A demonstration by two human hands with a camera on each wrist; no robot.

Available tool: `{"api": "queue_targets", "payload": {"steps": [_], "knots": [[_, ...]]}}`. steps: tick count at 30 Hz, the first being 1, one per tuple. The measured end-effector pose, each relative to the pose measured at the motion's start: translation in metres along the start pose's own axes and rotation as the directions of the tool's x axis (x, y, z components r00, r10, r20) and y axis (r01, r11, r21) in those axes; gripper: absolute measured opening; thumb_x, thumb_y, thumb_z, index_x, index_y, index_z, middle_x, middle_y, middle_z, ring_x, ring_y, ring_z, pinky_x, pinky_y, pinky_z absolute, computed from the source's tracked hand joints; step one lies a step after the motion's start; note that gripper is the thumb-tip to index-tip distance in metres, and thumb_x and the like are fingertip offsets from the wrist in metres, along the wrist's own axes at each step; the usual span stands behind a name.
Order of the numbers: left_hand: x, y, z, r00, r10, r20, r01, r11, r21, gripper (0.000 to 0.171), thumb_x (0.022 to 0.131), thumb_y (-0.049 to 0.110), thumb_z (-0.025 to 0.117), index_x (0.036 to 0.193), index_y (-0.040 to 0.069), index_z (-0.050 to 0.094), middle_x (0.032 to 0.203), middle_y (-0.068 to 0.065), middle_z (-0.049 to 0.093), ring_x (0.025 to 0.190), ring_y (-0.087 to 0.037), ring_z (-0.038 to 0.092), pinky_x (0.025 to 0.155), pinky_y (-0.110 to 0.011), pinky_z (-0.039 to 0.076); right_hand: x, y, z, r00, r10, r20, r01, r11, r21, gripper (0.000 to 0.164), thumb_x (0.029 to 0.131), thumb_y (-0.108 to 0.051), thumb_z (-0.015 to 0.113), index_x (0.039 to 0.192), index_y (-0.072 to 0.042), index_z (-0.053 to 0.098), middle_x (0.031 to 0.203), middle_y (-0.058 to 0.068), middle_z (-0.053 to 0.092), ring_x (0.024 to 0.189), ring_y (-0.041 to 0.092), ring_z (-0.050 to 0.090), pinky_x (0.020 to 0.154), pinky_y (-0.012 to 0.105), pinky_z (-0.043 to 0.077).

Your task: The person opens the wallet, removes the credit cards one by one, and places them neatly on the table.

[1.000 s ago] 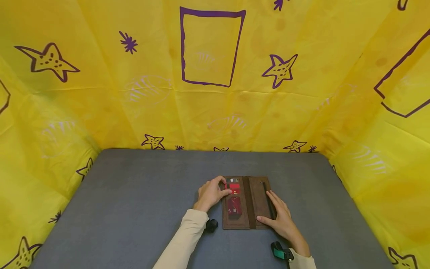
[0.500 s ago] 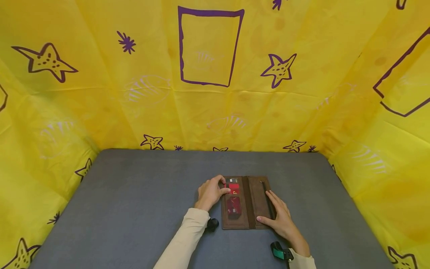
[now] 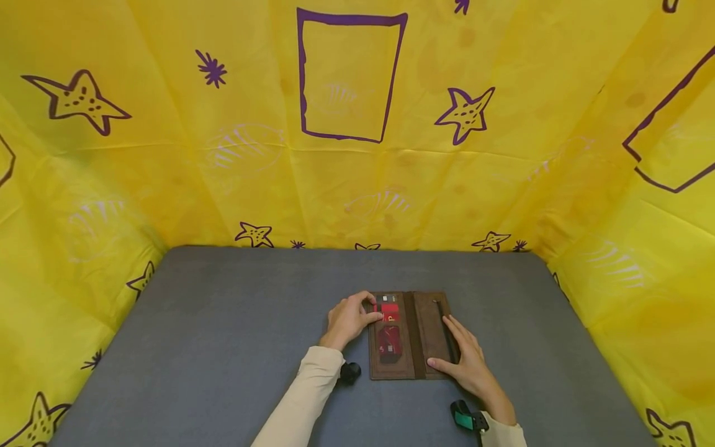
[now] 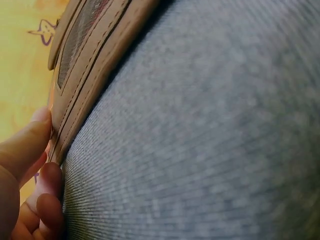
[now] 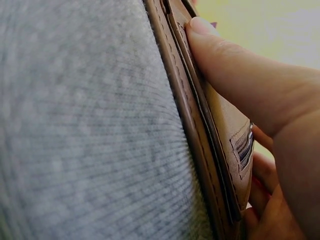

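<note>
A brown bifold wallet (image 3: 399, 370) lies spread open on the grey table, with a red card (image 3: 390, 311) in a slot of its left half. My left hand (image 3: 347, 320) is at that half's outer edge, thumb and forefinger pinching the red card's outer end. In the left wrist view the thumb (image 4: 30, 142) and curled fingers meet beside the stitched edge; the card's held end is mostly hidden. My right hand (image 3: 465, 360) rests on the wallet's right half, thumb on the leather and fingers stretched along the zip. The right wrist view shows the thumb (image 5: 235, 57) pressing the leather.
Below the red card, a clear window (image 3: 390, 344) shows a dark red card, and another card (image 3: 386, 299) shows at the top. The grey table (image 3: 223, 347) reaches back to a yellow patterned cloth wall (image 3: 357, 174). Wrist cameras (image 3: 350, 373) sit on both wrists.
Both hands keep nearly the same places on the wallet. The red card shifts very slightly under the left fingers; the wallet stays put.
</note>
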State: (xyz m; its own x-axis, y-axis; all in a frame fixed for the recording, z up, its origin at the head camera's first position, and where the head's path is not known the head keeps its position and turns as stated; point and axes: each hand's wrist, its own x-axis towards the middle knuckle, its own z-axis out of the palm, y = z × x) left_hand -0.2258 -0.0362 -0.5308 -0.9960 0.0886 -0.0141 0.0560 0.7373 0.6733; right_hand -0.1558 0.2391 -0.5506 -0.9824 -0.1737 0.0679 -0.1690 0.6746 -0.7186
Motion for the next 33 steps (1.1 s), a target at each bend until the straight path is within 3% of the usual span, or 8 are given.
{"api": "queue_targets", "payload": {"steps": [7,13,18,26,33], "knots": [[0.002,0.000,-0.001,1.000,-0.001,-0.006,0.001,1.000,-0.002,0.036,0.088,0.040,0.073,0.120,0.027,0.068,0.064,0.008,0.057,0.056,-0.007,0.047,0.054,-0.029,0.035,0.000,0.000,-0.001,1.000,-0.001,0.003,0.001,1.000,-0.008,0.094,0.076,-0.033,0.085,0.152,-0.007,0.036,0.158,0.024,0.030,0.140,0.052,0.024,0.101,0.075,0.021],[0.007,0.000,-0.002,1.000,-0.003,-0.009,0.003,1.000,-0.010,0.027,0.092,0.038,0.069,0.117,0.029,0.072,0.058,0.009,0.056,0.050,-0.008,0.047,0.049,-0.028,0.034,0.000,0.000,-0.001,1.000,-0.007,0.000,0.007,1.000,-0.010,0.094,0.076,-0.033,0.085,0.152,-0.007,0.036,0.158,0.024,0.030,0.139,0.052,0.025,0.100,0.075,0.021],[0.012,-0.002,-0.002,1.000,-0.004,-0.010,0.004,1.000,-0.001,0.026,0.092,0.037,0.069,0.116,0.029,0.072,0.052,0.009,0.057,0.048,-0.007,0.051,0.051,-0.028,0.037,0.000,-0.001,-0.002,1.000,-0.013,0.001,0.013,1.000,0.000,0.094,0.075,-0.032,0.085,0.152,-0.007,0.036,0.158,0.024,0.030,0.139,0.052,0.025,0.100,0.074,0.021],[0.016,-0.003,-0.001,0.999,-0.048,-0.017,0.047,0.998,-0.030,0.023,0.091,0.036,0.071,0.113,0.031,0.075,0.049,0.007,0.056,0.037,-0.009,0.050,0.044,-0.028,0.036,-0.001,-0.001,-0.001,1.000,-0.010,0.004,0.010,1.000,0.000,0.094,0.075,-0.032,0.086,0.152,-0.008,0.037,0.158,0.023,0.031,0.140,0.052,0.025,0.100,0.075,0.021],[0.017,-0.005,-0.001,0.998,-0.065,-0.015,0.064,0.996,-0.059,0.021,0.090,0.036,0.072,0.110,0.030,0.076,0.052,0.007,0.058,0.040,-0.008,0.052,0.045,-0.028,0.036,-0.001,-0.003,-0.001,1.000,-0.017,0.001,0.017,1.000,-0.003,0.094,0.075,-0.032,0.085,0.151,-0.007,0.037,0.157,0.024,0.031,0.139,0.052,0.026,0.100,0.076,0.023]]}}
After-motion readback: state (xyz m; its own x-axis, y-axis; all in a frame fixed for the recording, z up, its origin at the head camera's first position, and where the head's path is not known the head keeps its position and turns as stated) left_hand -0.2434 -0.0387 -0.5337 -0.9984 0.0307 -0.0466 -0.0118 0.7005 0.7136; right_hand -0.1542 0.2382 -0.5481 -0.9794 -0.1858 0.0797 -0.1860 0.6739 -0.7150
